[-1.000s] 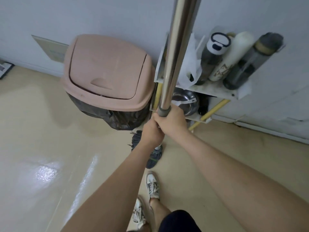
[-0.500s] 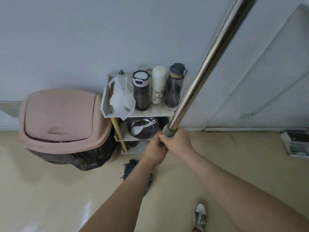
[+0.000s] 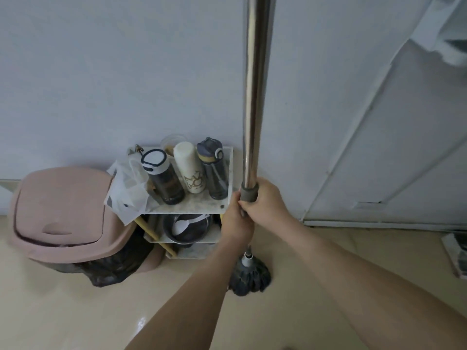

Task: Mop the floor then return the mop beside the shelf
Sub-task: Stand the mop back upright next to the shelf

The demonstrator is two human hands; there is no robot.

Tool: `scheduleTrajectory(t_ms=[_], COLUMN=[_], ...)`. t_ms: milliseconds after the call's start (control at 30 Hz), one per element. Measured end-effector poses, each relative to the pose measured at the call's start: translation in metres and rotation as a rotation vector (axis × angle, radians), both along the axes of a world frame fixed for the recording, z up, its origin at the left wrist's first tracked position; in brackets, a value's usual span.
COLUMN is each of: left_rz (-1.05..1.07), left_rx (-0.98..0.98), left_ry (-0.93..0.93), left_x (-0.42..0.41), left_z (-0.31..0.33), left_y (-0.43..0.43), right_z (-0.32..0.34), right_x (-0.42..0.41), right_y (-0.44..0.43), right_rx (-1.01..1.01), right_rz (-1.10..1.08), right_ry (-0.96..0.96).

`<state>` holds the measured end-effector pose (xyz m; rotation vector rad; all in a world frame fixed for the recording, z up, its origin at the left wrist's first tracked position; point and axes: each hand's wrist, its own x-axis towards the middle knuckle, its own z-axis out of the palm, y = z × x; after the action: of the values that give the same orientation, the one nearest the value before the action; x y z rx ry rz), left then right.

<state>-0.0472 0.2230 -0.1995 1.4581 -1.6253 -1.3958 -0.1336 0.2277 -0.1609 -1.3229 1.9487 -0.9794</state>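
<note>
A: Why is the long polished steel mop handle standing nearly upright?

B: I judge the mopping part is finished and this is the return step. The bunched dark grey string mop head sits on the glossy beige floor, just beside the right edge of the small white marble-patterned tiered shelf and near the pale wall.

A: And the grip?

B: Both hands are stacked low on the pole. The right hand has its fingers curled fully round the matte grey rubber collar; the left hand is wrapped round the shaft right beneath, touching it.

A: What fills the shelf?

B: Three smooth cylindrical bottles stand on top, two smoky translucent and one cream, beside a crumpled white plastic bag. Left of it stands a dusty-pink plastic swing-lid bin lined with a black bag.
</note>
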Motion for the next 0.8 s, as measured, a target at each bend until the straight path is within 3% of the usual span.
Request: scheduleTrajectory(t_ms=[167, 233, 333, 400, 567, 700, 800], left_rz=[-0.069, -0.077, -0.051, -0.082, -0.001, 0.084, 0.181], left_rx=[-0.037, -0.034, -0.025, -0.026, -0.117, -0.230, -0.250], left_ry=[-0.225, -0.141, 0.065, 0.030, -0.120, -0.078, -0.050], left_x=[-0.024, -0.028, -0.037, -0.048, -0.066, -0.076, -0.075], left_z=[0.024, 0.036, 0.056, 0.072, 0.073, 0.085, 0.099], left_y=[-0.030, -0.050, -0.089, -0.111, -0.157, -0.194, -0.223], right_z=[0.005, 0.004, -0.011, -0.026, -0.035, -0.044, -0.037], right_x=[-0.033, -0.046, -0.052, -0.048, -0.046, -0.053, -0.051], right_y=[-0.036, -0.052, -0.082, -0.099, -0.137, -0.171, -0.184], right_rx=[0.085, 0.131, 0.226, 0.290, 0.105, 0.050, -0.017], right_rz=[0.057, 0.097, 0.236, 0.287, 0.044, -0.093, -0.152], right_ry=[-0.042, -0.022, 0.167, 0.214, 0.400, 0.247, -0.039])
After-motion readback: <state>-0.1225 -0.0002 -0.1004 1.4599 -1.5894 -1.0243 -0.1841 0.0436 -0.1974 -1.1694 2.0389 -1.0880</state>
